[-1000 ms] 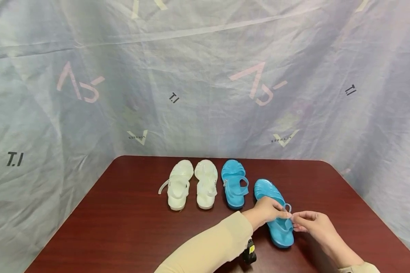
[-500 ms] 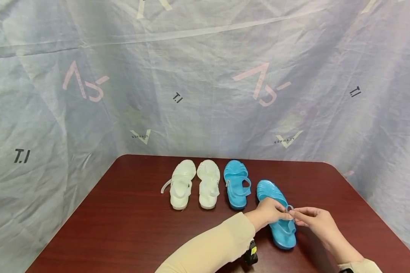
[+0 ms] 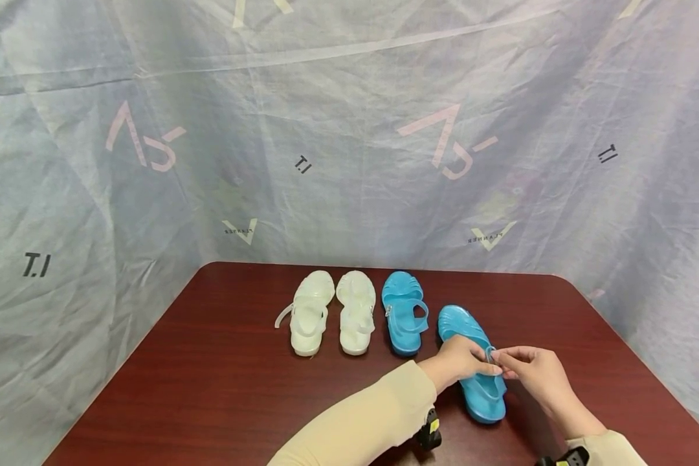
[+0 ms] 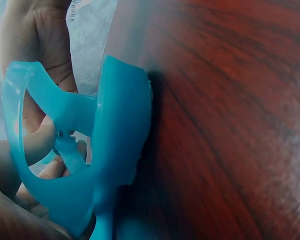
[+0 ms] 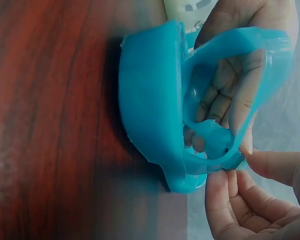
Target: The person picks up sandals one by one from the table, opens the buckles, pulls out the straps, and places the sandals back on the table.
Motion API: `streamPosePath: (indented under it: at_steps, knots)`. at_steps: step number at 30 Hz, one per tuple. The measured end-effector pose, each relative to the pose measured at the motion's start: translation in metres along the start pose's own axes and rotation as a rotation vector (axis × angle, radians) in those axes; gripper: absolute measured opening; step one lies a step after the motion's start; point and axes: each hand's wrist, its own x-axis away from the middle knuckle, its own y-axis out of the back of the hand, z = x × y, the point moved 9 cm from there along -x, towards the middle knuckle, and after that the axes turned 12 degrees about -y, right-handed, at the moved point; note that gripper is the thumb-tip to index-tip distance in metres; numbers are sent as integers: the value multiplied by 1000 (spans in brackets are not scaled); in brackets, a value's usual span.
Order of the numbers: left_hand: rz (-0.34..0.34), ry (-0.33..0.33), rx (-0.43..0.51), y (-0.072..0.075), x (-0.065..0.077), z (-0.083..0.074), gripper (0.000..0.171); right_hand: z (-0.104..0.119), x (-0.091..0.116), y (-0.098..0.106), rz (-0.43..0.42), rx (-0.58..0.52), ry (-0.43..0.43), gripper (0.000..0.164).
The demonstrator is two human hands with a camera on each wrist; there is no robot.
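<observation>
A blue jelly sandal (image 3: 485, 409) lies at an angle on the table, toe pointing away. My left hand (image 3: 461, 357) reaches over its middle from the left, thumb and fingers gripping the sandal's side by the ankle strap. On the other side, my right hand (image 3: 537, 374) pinches the strap's end at the small buckle (image 5: 235, 161) between thumb and fingers. In the right wrist view, the fingertips of both hands nearly meet there. The sandal's heel (image 4: 122, 125) and looped back strap (image 4: 15, 110) stand close in the left wrist view.
Another blue sandal (image 3: 406, 343) stands just left of the worked one. Further left are two white sandals (image 3: 306, 343), the outer one with its strap sticking out. They sit on a dark red wooden table (image 3: 210, 388) before a grey printed cloth (image 3: 349, 162).
My right hand has shifted slightly up and left, bringing its fingertips from the strap's outer side to the small loop by my left thumb. The left hand keeps its grip.
</observation>
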Motion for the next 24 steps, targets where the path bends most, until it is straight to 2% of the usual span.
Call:
streamPosePath:
  at_steps: [8,13,16,21,24]
  knots:
    - [4,-2,2,-1,0,0,23,6,-5,0,-5,-40,-10,53]
    - [-4,-8,53,-1,0,0,22,13,-7,1,-3,-58,-4,59]
    - [-10,-6,86,-3,0,1,18,13,-5,6,-32,-44,-9,64]
    - [-14,14,114,-3,1,3,14,13,1,21,-110,38,1,70]
    - [-18,25,120,-2,0,3,14,16,4,28,-155,78,41,70]
